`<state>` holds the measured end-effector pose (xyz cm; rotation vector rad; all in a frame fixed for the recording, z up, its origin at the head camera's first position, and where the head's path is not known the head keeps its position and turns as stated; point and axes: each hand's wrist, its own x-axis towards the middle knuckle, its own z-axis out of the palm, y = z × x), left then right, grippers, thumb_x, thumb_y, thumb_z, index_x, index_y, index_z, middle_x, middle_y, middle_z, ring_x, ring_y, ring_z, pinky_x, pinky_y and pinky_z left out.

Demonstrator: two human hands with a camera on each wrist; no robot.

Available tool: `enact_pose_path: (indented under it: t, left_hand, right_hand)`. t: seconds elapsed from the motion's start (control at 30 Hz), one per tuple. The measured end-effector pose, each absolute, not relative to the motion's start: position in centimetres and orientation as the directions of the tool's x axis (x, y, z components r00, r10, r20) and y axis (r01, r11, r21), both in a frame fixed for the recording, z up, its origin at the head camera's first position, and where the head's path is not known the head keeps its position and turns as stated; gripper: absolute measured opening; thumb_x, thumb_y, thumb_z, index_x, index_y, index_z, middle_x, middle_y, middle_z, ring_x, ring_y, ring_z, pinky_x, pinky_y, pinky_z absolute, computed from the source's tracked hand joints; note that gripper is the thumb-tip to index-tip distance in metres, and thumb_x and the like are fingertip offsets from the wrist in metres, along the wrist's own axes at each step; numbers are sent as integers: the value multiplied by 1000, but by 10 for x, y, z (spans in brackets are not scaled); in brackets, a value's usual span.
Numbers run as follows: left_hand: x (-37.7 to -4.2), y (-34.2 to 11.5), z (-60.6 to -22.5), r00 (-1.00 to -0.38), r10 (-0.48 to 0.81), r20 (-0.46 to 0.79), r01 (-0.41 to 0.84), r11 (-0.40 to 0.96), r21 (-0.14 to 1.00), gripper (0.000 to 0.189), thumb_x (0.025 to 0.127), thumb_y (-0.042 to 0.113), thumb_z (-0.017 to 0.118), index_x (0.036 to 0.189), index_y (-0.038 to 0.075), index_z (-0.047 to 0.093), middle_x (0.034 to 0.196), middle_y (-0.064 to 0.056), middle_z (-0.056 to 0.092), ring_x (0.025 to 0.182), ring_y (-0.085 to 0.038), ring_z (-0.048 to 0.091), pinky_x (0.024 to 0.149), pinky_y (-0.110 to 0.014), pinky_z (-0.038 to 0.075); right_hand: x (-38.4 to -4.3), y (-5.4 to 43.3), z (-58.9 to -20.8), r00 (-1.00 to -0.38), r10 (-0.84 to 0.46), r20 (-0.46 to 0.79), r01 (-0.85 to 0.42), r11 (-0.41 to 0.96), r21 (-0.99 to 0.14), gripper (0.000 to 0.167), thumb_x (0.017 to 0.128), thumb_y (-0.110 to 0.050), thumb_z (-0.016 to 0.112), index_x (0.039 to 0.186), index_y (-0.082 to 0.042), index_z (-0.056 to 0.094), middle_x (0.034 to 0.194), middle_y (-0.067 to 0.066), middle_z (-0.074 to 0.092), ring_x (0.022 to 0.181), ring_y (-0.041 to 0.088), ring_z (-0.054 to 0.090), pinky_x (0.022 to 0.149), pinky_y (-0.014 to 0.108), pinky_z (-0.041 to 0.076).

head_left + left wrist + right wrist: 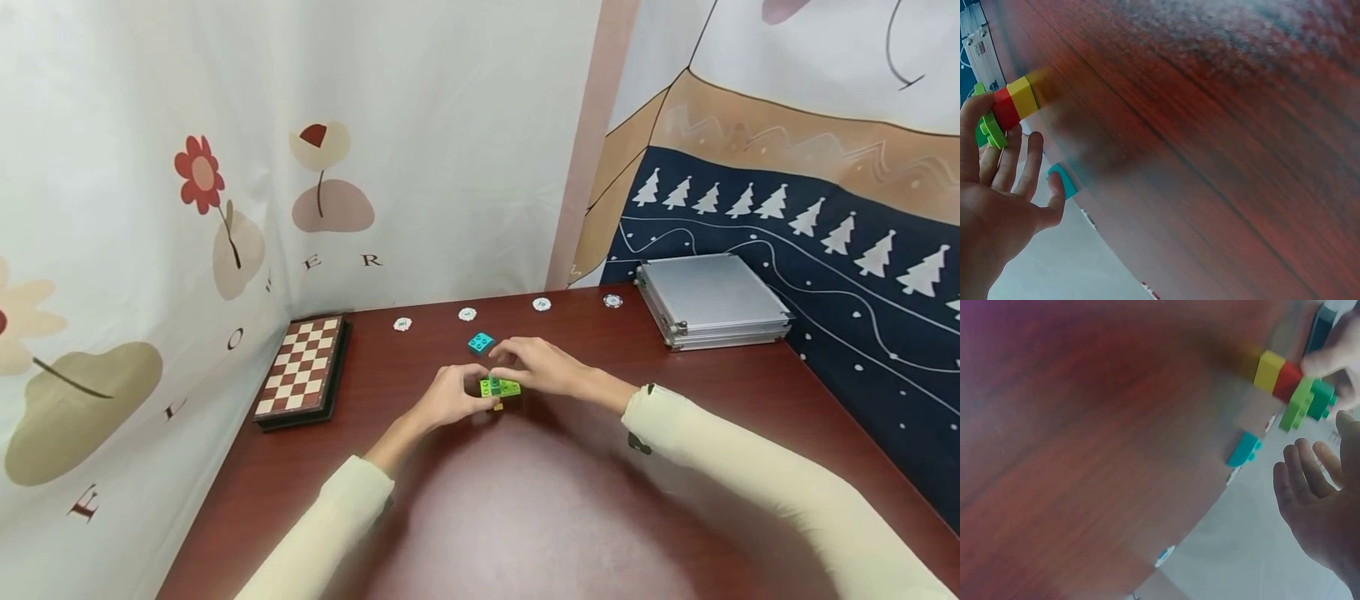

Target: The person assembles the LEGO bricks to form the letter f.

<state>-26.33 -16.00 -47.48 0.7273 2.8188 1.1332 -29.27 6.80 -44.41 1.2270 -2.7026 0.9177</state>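
My left hand (450,396) pinches a small stack of toy building blocks on the table, with its thumb against the red block (1287,382). The stack has a yellow block (1268,372) at the bottom, red above it, then a longer lime block (1296,404) and a green block (1320,400) on top. Beside the stack hovers my right hand (543,367), fingers loosely bent; in the right wrist view a gap shows between it and the blocks. A separate teal block (481,342) lies on the table just beyond both hands.
Several white chips (402,324) lie in a row along the back edge of the dark red table (487,517). A checkered board box (300,362) sits at the left, a silver case (712,287) at the back right. Printed curtains (450,150) hang behind.
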Motion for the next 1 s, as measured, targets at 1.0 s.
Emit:
enact_pose_path:
  t: [1.0]
  left_hand:
    - [-259, -156, -455, -859, 480, 181, 471, 599, 648, 44, 89, 26, 85, 125, 6, 73, 115, -4, 76, 108, -22, 71, 95, -45, 56]
  right_hand:
    - [-384, 36, -467, -684, -719, 128, -687, 574, -446, 50, 96, -8, 75, 143, 1, 59, 141, 16, 63, 128, 29, 61, 105, 43, 50]
